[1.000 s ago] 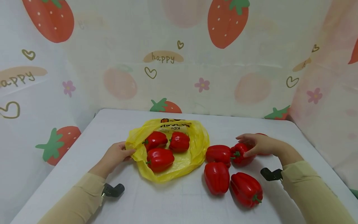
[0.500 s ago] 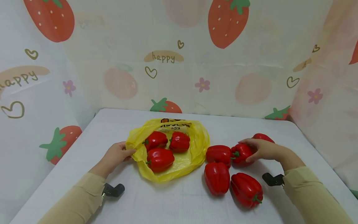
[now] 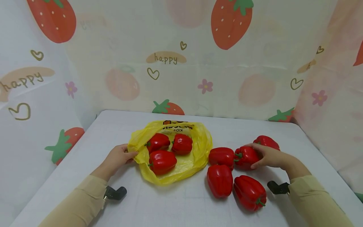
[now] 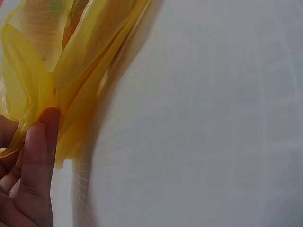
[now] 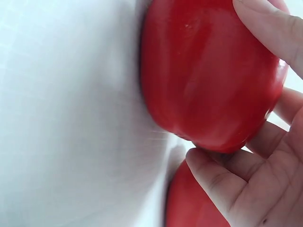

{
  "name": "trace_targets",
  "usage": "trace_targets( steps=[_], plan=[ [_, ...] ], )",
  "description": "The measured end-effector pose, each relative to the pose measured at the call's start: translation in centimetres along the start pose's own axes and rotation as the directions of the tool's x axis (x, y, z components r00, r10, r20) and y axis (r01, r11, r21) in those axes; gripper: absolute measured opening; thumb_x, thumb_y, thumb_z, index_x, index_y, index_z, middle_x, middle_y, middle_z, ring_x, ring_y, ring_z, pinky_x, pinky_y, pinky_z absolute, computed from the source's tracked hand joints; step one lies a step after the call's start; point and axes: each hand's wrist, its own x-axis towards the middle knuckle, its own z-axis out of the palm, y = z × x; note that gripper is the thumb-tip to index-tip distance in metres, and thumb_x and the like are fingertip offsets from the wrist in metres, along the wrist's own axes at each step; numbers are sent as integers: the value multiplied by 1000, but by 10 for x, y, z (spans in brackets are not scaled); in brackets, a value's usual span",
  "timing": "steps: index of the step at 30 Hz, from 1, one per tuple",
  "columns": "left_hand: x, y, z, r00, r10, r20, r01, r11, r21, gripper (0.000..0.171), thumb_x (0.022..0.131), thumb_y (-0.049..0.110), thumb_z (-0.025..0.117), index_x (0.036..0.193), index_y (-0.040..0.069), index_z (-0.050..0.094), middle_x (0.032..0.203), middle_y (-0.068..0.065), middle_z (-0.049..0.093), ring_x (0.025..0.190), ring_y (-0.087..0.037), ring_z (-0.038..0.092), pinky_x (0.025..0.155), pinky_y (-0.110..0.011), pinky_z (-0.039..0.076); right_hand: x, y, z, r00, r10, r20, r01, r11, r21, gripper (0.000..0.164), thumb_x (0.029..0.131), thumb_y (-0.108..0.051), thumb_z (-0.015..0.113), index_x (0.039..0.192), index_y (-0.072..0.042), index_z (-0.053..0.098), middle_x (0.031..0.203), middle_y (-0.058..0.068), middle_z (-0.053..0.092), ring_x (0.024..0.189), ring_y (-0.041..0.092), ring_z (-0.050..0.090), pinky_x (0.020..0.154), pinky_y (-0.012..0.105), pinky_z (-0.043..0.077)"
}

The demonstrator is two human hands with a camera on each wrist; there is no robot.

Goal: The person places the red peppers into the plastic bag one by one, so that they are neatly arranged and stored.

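A yellow plastic bag (image 3: 202, 135) lies with its mouth wide, and three red bell peppers sit inside, one in front (image 3: 162, 161). At its left rim my left hand (image 3: 119, 156) pinches the thin plastic between thumb and fingers; the left wrist view shows the gathered bag (image 4: 90, 71) in the fingertips. To the right of the bag, my right hand (image 3: 273, 156) grips a red bell pepper (image 3: 244, 157), thumb on the near side and fingers around its far side and end. In the right wrist view this pepper (image 5: 208, 71) rests on the table, partly covered by the hand.
Touching or close to the gripped pepper are a lying pepper (image 3: 221, 156) and another behind the hand (image 3: 266, 142). Two more peppers (image 3: 219, 181) (image 3: 250, 193) lie nearer the front. All rest on a white table (image 3: 170, 205) before strawberry-printed cloth walls.
My right hand has come down and slightly toward me, settling around the pepper. The pepper behind it shows more now. The left hand and bag have stayed in place.
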Motion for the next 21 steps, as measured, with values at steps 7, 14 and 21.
trace_targets(
  steps=[7,14,21],
  plan=[
    [0,-1,0,1000,-8,-8,8,1000,3,40,88,24,62,118,-1,55,97,-9,62,75,-16,56,69,-23,52,-1,8,3,1000,-8,-16,9,1000,21,84,66,-36,80,136,-17,38,131,18,40,120,42,30,79,47,50],
    [1,-2,0,1000,-10,-3,10,1000,-8,42,87,24,62,119,-2,54,99,-10,62,75,-15,57,70,-23,52,-5,13,8,999,-7,-33,8,999,31,86,67,-38,79,137,-14,36,132,20,39,120,42,30,80,49,49],
    [1,-3,1,1000,-9,-5,9,1000,-14,40,87,24,62,118,-1,55,97,-10,62,74,-15,57,69,-22,52,-7,16,11,998,-16,-60,18,999,36,85,69,-37,77,138,-11,35,131,20,39,120,42,31,81,49,49]
  ],
)
